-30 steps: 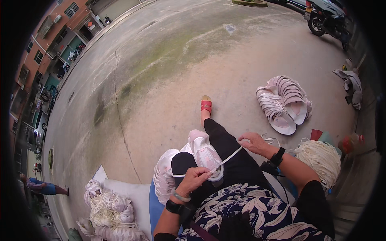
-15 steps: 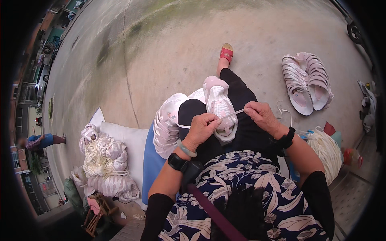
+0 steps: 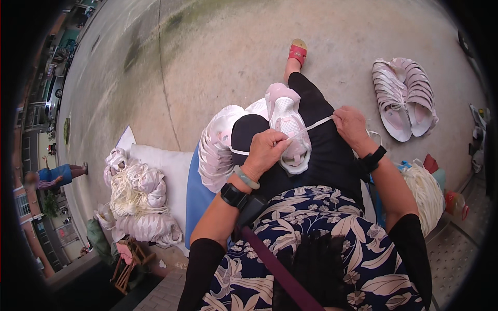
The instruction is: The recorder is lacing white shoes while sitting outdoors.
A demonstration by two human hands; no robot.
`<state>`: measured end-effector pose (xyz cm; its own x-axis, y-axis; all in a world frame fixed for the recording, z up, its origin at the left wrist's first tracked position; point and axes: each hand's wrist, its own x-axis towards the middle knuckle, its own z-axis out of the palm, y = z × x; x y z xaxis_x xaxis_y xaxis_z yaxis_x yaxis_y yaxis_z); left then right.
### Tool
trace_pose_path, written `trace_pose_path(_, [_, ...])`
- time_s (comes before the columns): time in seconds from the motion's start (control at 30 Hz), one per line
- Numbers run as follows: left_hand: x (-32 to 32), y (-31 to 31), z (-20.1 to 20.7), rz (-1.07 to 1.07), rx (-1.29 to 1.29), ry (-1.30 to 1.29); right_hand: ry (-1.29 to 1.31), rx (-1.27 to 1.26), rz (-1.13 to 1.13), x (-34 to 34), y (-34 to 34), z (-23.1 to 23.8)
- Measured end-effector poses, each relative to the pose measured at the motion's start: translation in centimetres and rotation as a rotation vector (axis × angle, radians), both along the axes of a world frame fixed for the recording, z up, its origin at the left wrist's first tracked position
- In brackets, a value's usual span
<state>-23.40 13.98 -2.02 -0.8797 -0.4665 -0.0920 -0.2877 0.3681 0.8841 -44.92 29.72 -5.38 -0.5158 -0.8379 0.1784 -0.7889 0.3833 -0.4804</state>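
Observation:
A white and pale pink shoe upper point(image 3: 288, 124) lies on my lap, its toe pointing away from me. Across it runs a flat white shoelace point(image 3: 317, 124), stretched between my two hands. My left hand point(image 3: 266, 151) pinches the lace over the shoe's left side, and a loose length trails left from it over my knee. On the right, my right hand point(image 3: 351, 126) grips the lace farther along, with a loop hanging behind the hand. Beside my left knee is a row of nested white shoe uppers point(image 3: 217, 150).
Bundled shoe uppers and pale laces point(image 3: 137, 199) lie on a white sheet point(image 3: 174, 173) at left. Two nested rows of pink-white uppers point(image 3: 404, 98) rest on the concrete at right. A bundle of cream laces point(image 3: 423, 194) sits by my right elbow. A person point(image 3: 57, 176) is far left.
My right hand has moved a little up and to the right, drawing the lace farther from my left hand. The lace span between the hands is longer, and the view has shifted slightly.

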Motion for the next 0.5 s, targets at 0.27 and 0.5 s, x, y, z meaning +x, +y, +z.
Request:
trace_pose_path(0.27, [-2.1, 0.3, -0.1, -0.062, -0.315, 0.105, -0.531, -0.286, 0.427, 4.3, -3.9, 2.3])
trace_pose_path(0.5, [-2.5, -0.2, -0.1, -0.082, -0.567, 0.042, -0.822, -0.081, 0.470, 3.4, -5.5, 2.0])
